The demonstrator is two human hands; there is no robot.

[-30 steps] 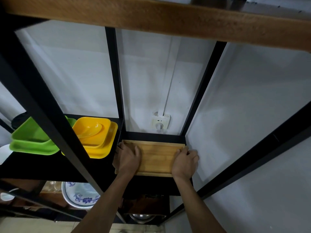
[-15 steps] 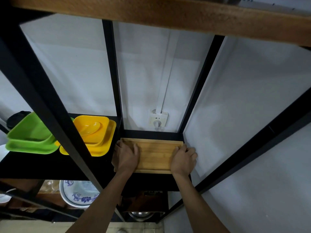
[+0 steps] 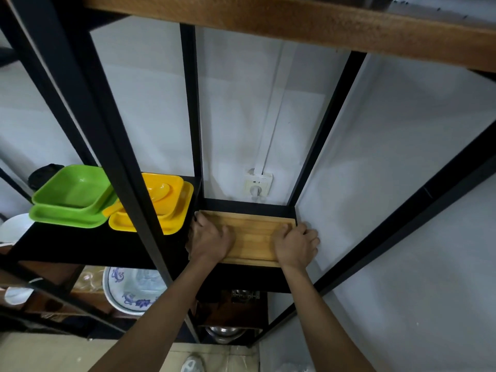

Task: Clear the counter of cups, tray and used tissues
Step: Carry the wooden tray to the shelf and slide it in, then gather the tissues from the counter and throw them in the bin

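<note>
Tray unmoved on black shelf; left hand, right hand grip still holding ends.

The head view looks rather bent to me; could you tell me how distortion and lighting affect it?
Head view: wide-angle lens splays the black shelf posts outward; wooden tray and both hands are evenly lit and sharp; the lower shelves sit in dim shadow; no strong glare.

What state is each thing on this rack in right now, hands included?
Wooden tray: flat on the black shelf, a hand on each end.
Left hand: on the tray's left end.
Right hand: on the tray's right end.
Green dishes: stacked, bowl on plate.
Yellow dishes: stacked, a yellow spoon in the bowl.
Blue-patterned plate: one shelf lower, partly hidden.
</note>
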